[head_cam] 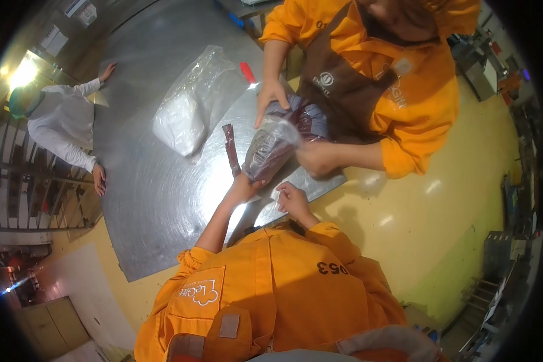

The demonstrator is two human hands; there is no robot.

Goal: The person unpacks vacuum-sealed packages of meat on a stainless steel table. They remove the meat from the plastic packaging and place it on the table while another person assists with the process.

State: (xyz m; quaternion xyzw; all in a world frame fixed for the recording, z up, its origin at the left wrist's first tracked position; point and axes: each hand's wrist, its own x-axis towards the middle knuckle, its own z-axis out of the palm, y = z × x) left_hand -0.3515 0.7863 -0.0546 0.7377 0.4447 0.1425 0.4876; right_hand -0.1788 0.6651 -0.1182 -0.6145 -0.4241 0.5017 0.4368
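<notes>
My left hand [244,188] grips the near end of a plastic package [269,151], clear on top with dark red and printed parts. My right hand [294,201] is just to its right over the steel table [158,212], fingers curled. A small whitish piece [275,194] shows at its fingertips; whether they hold it is not clear. Across from me, a co-worker's hand [271,97] rests on the far end of the package, and that person's other hand [319,158], blurred, is at its right side. A torn dark red wrapper strip [231,149] lies beside my left hand.
A clear plastic bag [181,122] with white contents lies on the table to the left. A red-handled tool [246,72] lies further back. Another person in white [63,117] stands at the left edge, hands on the table. A metal rack [31,194] stands behind that person.
</notes>
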